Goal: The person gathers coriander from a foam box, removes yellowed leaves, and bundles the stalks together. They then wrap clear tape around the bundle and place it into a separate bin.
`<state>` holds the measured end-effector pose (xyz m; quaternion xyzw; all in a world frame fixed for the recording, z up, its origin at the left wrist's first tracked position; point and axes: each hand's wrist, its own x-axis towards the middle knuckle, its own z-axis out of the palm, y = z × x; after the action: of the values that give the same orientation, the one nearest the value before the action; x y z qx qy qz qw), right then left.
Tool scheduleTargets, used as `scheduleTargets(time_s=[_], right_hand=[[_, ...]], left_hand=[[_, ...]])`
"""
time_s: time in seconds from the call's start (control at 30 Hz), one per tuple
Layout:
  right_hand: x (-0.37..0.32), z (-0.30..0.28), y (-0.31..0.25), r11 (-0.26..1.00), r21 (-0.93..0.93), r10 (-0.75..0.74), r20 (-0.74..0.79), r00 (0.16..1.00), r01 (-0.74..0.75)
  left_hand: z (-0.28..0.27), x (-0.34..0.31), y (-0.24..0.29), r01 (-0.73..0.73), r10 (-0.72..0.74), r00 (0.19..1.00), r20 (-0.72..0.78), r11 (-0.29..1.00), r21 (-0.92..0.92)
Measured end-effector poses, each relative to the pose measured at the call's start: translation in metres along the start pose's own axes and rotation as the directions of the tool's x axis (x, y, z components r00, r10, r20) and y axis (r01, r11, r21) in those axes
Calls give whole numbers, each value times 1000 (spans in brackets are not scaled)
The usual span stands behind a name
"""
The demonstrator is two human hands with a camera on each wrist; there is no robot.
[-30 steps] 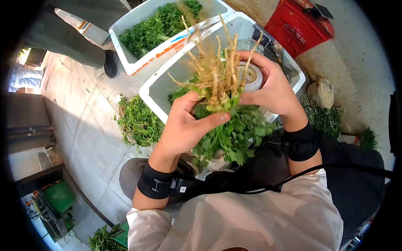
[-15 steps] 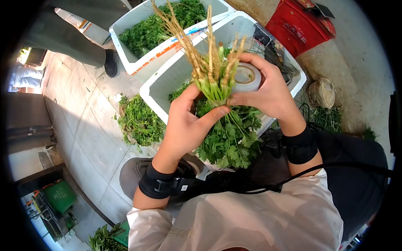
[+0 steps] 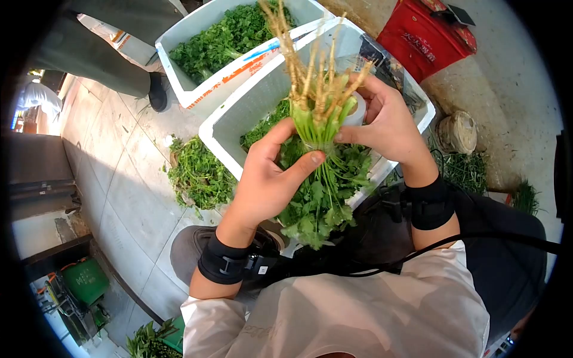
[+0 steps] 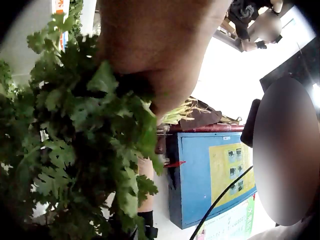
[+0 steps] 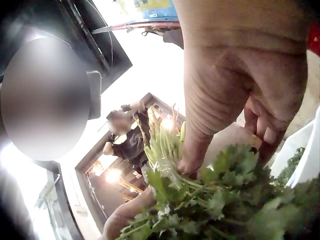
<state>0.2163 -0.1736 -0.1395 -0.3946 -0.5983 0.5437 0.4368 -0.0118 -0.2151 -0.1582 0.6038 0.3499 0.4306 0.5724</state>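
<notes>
A bunch of coriander (image 3: pixel 325 206) hangs leaves down, its pale roots (image 3: pixel 319 74) pointing up, over the nearer foam box. My left hand (image 3: pixel 262 179) grips it round the stems, thumb across the front. At the same height, the thumb of my right hand (image 3: pixel 388 122) presses the stems from the other side. Within that hand sits a roll of tape (image 3: pixel 358 111), partly hidden behind roots and fingers. A clear band (image 5: pixel 166 167) circles the stems in the right wrist view. Leaves (image 4: pixel 85 130) cover much of the left wrist view.
Two white foam boxes stand ahead; the farther one (image 3: pixel 185 95) holds greens, the nearer one (image 3: pixel 218 140) greens and newspaper. Loose greens (image 3: pixel 200 173) lie on the tiled floor at left. A red bag (image 3: pixel 424 42) and a pale tub (image 3: pixel 458 132) stand at right. Another person's leg (image 3: pixel 107 62) is at upper left.
The bunch has turned between my hands, its roots swinging and now leaning more to the right. The tape roll, in fuller view half a second ago, is now mostly covered. Both hands keep their hold.
</notes>
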Motion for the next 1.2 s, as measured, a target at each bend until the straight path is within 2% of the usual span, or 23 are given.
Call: scheduleTargets(time_s=[0.03, 0.1, 0.13, 0.23, 0.3, 0.43, 0.53, 0.57, 0.6, 0.67, 0.7, 0.77, 0.83, 0.9, 0.97, 1.1, 1.17, 1.2], right_hand=[[0, 1, -1, 1000, 0, -2, 0, 1000, 2], [1, 5, -2, 999, -30, 22, -56, 998, -24], [1, 6, -1, 999, -30, 22, -56, 998, -24], [1, 8, 0, 997, -77, -8, -86, 996, 1], [0, 12, 2, 987, -157, -12, -146, 989, -12], [-3, 20, -1, 983, -183, -35, -165, 986, 5], [-3, 20, -6, 958, -287, -45, -159, 986, -3], [-2, 17, -6, 959, -284, -44, -144, 989, 1], [-1, 14, -6, 960, -281, -44, -129, 991, 6], [0, 10, -5, 964, -267, -35, -126, 991, 0], [0, 9, -4, 968, -252, -27, -120, 992, -5], [1, 7, -7, 960, -280, -20, -104, 994, -10], [1, 4, -7, 952, -307, -13, -89, 996, -15], [1, 2, -5, 965, -261, -5, -65, 998, -12], [0, 3, -4, 963, -270, -11, -61, 998, -6], [0, 6, -1, 964, -263, 2, -94, 996, -27], [0, 7, 1, 959, -284, -20, -120, 993, -15], [0, 7, 2, 952, -306, -41, -145, 989, -5]], left_hand=[[1, 1, -1, -2, 2, 1000, 0, 1000, 1], [7, 2, -2, -53, 42, 990, -138, 995, -79], [7, 2, -4, -53, 42, 990, -138, 996, -78], [7, 1, -10, -60, 59, 983, -173, 998, -3], [6, 3, -12, -158, 202, 962, -181, 959, 233], [8, 5, -12, -156, 215, 958, -189, 946, 284], [2, 4, -14, -157, 226, 962, -152, 916, 369], [1, 2, -13, -100, 147, 980, -134, 946, 308], [4, 3, -9, -100, 147, 980, -132, 946, 308], [10, 5, 1, -13, -1, 980, -198, 998, -68], [9, 5, 1, -13, 0, 980, -197, 998, -68], [2, 4, -1, 77, -86, 994, -61, 987, -141], [-1, 2, 0, 118, -121, 993, -2, 974, -194], [-5, 2, 4, 161, -152, 987, 57, 956, -245], [-8, 1, 11, 281, -247, 956, 159, 928, -247], [-5, 0, 6, 266, -239, 963, 125, 917, -298], [0, 2, 4, 209, -213, 977, 26, 919, -335], [1, 4, 1, 207, -211, 977, 25, 920, -334]])
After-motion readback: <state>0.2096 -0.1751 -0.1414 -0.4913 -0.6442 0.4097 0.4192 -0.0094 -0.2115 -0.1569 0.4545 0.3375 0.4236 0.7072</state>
